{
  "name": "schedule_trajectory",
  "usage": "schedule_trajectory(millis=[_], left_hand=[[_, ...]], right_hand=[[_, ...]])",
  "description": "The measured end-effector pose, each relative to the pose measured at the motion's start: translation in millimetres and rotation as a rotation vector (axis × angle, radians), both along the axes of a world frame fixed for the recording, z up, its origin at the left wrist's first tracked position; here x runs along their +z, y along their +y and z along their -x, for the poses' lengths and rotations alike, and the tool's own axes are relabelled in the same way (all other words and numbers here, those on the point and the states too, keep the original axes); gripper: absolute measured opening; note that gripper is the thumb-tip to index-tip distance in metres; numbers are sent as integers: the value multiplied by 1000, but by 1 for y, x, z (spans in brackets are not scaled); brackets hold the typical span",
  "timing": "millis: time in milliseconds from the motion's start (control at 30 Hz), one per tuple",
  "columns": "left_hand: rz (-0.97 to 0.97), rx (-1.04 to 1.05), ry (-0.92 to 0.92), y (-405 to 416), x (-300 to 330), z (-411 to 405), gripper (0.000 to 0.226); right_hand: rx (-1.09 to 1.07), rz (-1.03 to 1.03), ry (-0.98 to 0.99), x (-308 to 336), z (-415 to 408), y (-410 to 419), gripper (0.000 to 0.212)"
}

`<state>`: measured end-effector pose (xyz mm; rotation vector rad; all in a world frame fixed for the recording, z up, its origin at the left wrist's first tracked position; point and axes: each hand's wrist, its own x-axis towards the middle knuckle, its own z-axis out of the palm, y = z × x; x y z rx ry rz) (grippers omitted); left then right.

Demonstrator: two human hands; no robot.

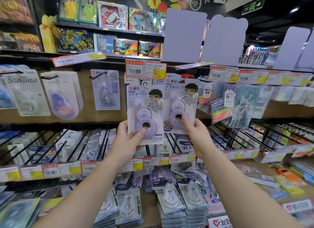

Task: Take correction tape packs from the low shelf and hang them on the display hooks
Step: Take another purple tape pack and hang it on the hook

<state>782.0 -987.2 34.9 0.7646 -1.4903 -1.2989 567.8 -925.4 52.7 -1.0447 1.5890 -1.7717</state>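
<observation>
Two purple correction tape packs with a cartoon figure are raised in front of the display hooks. My left hand (126,139) pinches the bottom of the left pack (145,108), thumb on its front. My right hand (198,135) holds the right pack (182,101) from below, thumb on the blister; its top reaches up under the price tag (145,71), where more packs hang behind. I cannot tell whether either pack is on a hook. More correction tape packs (171,196) lie stacked on the low shelf beneath my arms.
Other tape packs (105,90) hang on hooks to the left. Black wire dividers (79,142) hold stationery on the middle shelf. Highlighter packs (220,110) hang at the right. Toy boxes (112,15) fill the top shelves. Purple display cards (184,35) stand above.
</observation>
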Motion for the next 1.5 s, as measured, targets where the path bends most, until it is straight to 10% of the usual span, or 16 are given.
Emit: schedule_trajectory(millis=[767, 1067, 1500], left_hand=[[13, 85, -42, -21, -16, 3, 29], [29, 113, -110, -26, -19, 2, 30], [21, 70, -131, -14, -14, 16, 29]], right_hand=[[8, -137, -125, -4, 18, -76, 46], [-33, -141, -119, -6, 26, -101, 91], [-192, -107, -97, -8, 21, -70, 75]])
